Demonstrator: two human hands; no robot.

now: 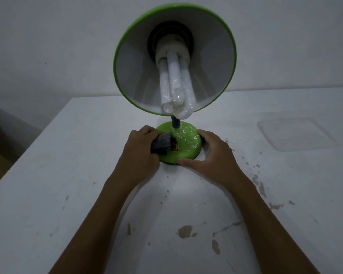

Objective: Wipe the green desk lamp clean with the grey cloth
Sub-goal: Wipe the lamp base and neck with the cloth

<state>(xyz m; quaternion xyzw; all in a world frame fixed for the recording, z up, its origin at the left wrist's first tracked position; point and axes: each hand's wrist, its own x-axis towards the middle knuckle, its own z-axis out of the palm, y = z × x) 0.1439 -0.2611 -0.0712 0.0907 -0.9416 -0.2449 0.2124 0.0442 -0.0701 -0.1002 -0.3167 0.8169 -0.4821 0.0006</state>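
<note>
Green desk lamp [174, 58] stands upright on the white table [67, 194], near its far edge by the wall, with its long axis running vertically from the round base up the short dark neck [175, 123] to the shade. The shade's open mouth is tilted toward you, so you look straight into its pale interior at the compact fluorescent bulb [175, 84], whose tubes hang down past the lower rim. White flecks mark the bulb's tubes and the right half of the lamp base [186, 141].

Your two hands flank the base, one on each side, and both arms reach in from the near edge. Your left hand [141, 149] is curled round the grey cloth [162, 144], bunched and pressed against the left top of the base, just beside the small red switch [174, 147]. Your right hand [212, 153] grips the right edge of the base, fingers wrapped over the far rim and the thumb lying along the near rim at table level.

The shade sits well above both hands and touches neither. A clear plastic lid [297, 134] lies flat on the table, well apart to your right. The table's paint is chipped in patches nearer to you.
</note>
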